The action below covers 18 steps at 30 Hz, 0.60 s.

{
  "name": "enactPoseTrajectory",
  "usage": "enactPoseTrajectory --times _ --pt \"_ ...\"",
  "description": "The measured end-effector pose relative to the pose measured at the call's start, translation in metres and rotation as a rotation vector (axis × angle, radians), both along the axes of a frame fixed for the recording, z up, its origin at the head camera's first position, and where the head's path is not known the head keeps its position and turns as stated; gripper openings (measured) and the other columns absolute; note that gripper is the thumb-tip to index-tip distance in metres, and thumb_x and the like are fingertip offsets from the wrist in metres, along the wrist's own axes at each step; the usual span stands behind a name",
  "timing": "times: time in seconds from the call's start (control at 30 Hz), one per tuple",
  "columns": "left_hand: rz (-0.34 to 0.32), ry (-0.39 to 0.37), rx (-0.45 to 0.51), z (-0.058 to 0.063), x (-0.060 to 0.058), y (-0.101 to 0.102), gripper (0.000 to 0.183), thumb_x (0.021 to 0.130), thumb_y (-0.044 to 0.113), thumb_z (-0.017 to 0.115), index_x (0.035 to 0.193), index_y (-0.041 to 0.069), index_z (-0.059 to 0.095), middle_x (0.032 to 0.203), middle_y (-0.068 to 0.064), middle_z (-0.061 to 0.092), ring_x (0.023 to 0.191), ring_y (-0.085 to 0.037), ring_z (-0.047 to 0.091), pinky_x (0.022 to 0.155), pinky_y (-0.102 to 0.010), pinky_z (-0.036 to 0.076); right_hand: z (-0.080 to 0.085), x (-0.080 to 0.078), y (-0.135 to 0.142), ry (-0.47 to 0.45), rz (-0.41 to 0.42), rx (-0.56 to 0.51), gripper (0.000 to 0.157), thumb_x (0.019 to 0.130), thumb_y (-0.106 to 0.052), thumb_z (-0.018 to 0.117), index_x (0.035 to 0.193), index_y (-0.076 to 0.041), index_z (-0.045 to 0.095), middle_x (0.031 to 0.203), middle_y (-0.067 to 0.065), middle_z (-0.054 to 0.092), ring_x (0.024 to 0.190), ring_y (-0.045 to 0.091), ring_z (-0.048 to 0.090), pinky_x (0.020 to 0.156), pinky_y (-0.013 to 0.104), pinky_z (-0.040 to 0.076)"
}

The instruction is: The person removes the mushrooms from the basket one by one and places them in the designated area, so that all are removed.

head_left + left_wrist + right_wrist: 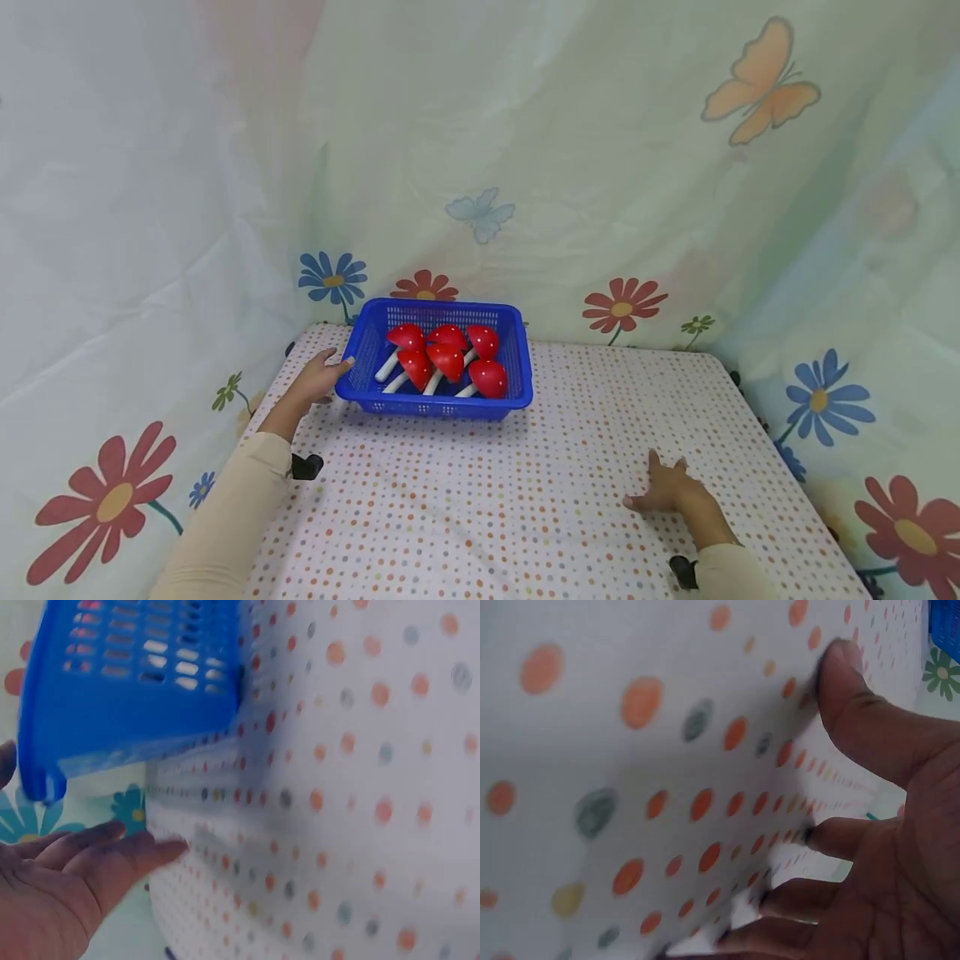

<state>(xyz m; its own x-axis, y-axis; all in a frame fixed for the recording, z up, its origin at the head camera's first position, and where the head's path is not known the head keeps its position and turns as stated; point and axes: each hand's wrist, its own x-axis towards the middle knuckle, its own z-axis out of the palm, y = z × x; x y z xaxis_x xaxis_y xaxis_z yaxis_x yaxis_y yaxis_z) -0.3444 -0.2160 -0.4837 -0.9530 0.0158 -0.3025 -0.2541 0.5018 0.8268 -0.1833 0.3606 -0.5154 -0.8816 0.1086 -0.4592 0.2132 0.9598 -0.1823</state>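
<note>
A blue plastic basket [435,407] with perforated walls stands at the back left of the table. Several toy mushrooms [487,378] with red, white-dotted caps and white stems lie inside it. My left hand [313,382] is at the basket's left side, fingers spread and thumb by the rim; whether the thumb touches is unclear. In the left wrist view, those fingers [112,851] extend beside the basket's wall [142,697], apart from it. Over the table's right part, my right hand [663,487] holds nothing, its thumb [862,712] stretched away from bent fingers.
The table [450,500] wears a white cloth with coloured dots. Printed fabric [570,167] with flowers and butterflies hangs behind it and along both sides. Dark clips [734,378] sit on the table's edges. Each wrist carries a black strap mount [307,467].
</note>
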Motion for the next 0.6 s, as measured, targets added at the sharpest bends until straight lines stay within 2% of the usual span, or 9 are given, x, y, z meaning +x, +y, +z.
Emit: enactPoseTrajectory --times 0.1,0.27,0.4,0.6 --pt "-0.007 0.016 0.028 -0.009 -0.001 0.007 0.078 0.102 0.031 0.052 0.158 0.004 0.005 0.154 -0.035 0.027 0.131 -0.052 0.046 0.095 -0.058 0.053 -0.004 0.001 -0.001 0.031 -0.002 0.015 0.120 0.076 -0.057 0.076 0.147 0.019 0.014 0.136 0.060 0.009 0.117 0.079 0.028 0.095 0.078 0.037" --pt "-0.005 0.066 0.020 -0.017 -0.001 0.015 0.068 0.101 0.011 0.048 0.157 0.002 0.012 0.146 -0.038 0.037 0.119 -0.052 0.056 0.081 -0.049 0.061 -0.006 0.000 -0.003 0.069 -0.004 0.019 0.117 0.079 -0.052 0.077 0.147 0.018 0.014 0.137 0.060 0.010 0.117 0.082 0.021 0.097 0.082 0.030" --pt "-0.019 0.059 0.052 -0.018 0.001 0.017 0.065 0.100 0.006 0.043 0.157 0.001 0.010 0.145 -0.040 0.036 0.116 -0.054 0.057 0.078 -0.049 0.062 -0.008 0.002 -0.001 0.078 -0.010 0.021 0.117 0.077 -0.054 0.077 0.147 0.017 0.015 0.138 0.059 0.012 0.119 0.082 0.018 0.099 0.082 0.028" --pt "-0.033 0.060 0.015 -0.017 0.004 0.016 0.064 0.100 0.005 0.042 0.156 -0.001 0.011 0.145 -0.040 0.036 0.117 -0.055 0.056 0.076 -0.048 0.062 -0.005 0.000 -0.005 0.052 -0.034 0.028 0.118 0.076 -0.053 0.078 0.148 0.016 0.015 0.140 0.058 0.010 0.123 0.080 0.017 0.101 0.081 0.029"
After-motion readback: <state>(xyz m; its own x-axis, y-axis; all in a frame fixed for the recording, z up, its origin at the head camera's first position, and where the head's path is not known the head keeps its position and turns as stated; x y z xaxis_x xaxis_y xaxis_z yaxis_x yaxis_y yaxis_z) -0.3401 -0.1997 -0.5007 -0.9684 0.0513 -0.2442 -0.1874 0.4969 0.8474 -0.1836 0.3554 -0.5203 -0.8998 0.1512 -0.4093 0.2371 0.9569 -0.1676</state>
